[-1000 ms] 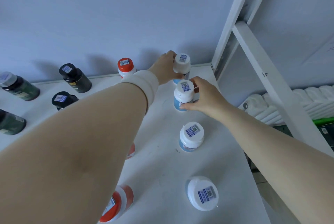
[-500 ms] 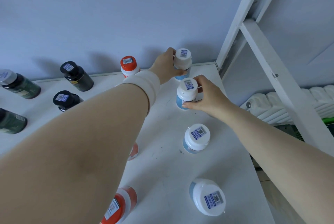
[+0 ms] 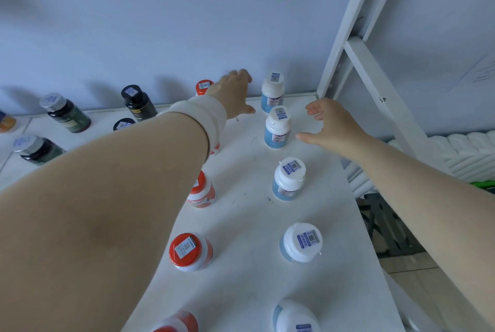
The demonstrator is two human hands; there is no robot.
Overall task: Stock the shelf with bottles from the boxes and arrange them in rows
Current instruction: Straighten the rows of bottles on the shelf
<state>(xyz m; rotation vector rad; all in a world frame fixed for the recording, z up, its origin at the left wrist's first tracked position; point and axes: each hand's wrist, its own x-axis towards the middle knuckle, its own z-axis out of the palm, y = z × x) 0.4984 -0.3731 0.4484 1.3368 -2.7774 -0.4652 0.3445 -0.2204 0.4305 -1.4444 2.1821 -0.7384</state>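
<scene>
- At the near edge of the shelf [image 3: 241,286] two columns begin and run away from me: red-capped bottles [image 3: 190,251] on the left, white-capped bottles [image 3: 301,242] on the right, all upright and well spaced.
- Farther in, my left forearm lies over the red column and hides part of it.
- My right hand [image 3: 328,123] is open and empty, fingers loosely spread. Its thumb is just beside the second-farthest white bottle [image 3: 278,128], on that bottle's right.
- My left hand [image 3: 235,93], with a white wristband [image 3: 201,115] behind it, is also spread and holds nothing. It sits just left of the farthest white bottle [image 3: 272,93] and right of the far red bottle [image 3: 204,86].
- Both far white bottles look seated and in line, so I judge this placing nearly done. To finish well I would lift both arms up and back so the forearm does not brush the red caps beneath it.
- The shelf is white with small dark scuffs. Dark bottles [image 3: 138,100] stand far left by the pale blue wall [image 3: 160,24].
- A white upright frame [image 3: 345,26] marks the far right corner, and a ribbed white radiator [image 3: 468,155] lies beyond it.
</scene>
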